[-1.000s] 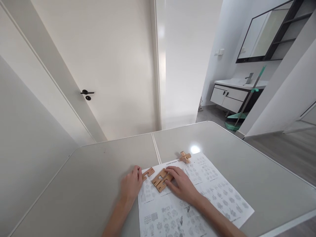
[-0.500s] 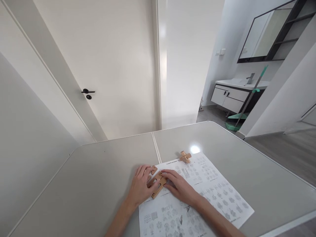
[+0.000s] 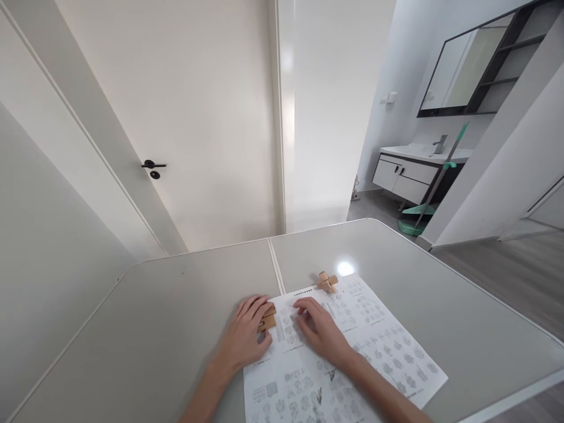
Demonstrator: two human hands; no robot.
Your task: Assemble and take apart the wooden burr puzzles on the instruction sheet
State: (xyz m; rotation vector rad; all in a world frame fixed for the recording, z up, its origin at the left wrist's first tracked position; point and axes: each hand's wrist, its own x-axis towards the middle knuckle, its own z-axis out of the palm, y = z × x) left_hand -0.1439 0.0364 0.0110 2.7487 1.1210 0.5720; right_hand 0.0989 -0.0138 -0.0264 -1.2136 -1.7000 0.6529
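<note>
My left hand (image 3: 247, 329) is closed around several flat wooden puzzle pieces (image 3: 268, 322) at the upper left edge of a printed instruction sheet (image 3: 299, 358). Its fingers cover much of the wood; a slot shows in one piece. To the right, my right hand (image 3: 321, 329) hovers over or rests on the sheet, fingers bent and thumb apart, with nothing visible in it. Beyond it, a small cross-shaped wooden puzzle (image 3: 327, 282) of interlocked bars stands at the sheet's top edge.
The paper lies on a grey table (image 3: 176, 329) with a pale seam (image 3: 276, 267) across it. Behind are a white door with a black handle (image 3: 154, 165), a washbasin cabinet (image 3: 405, 173) and a green broom and dustpan (image 3: 412, 227).
The wooden pieces that lay between both hands have shifted left under my left hand. My right hand has let go of them and stands apart over the sheet.
</note>
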